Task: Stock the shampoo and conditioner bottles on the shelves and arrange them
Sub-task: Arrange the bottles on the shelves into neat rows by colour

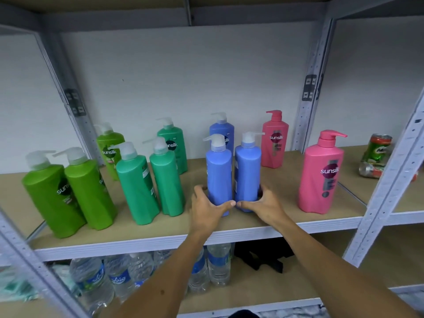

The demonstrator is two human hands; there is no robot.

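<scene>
Two blue pump bottles stand side by side at the front middle of the shelf (252,223). My left hand (206,208) grips the base of the left blue bottle (219,173). My right hand (263,206) grips the base of the right blue bottle (247,171). My thumbs almost meet in front of them. A third blue bottle (223,131) stands behind. Light green bottles (52,193) stand at the left, teal green bottles (135,184) beside them. One pink bottle (320,175) stands front right, another pink bottle (274,143) at the back.
Grey metal uprights (385,180) frame the bay. Green drink cans (376,154) sit in the bay to the right. Water bottles (215,262) and a black item (263,255) fill the shelf below. A shelf board runs overhead.
</scene>
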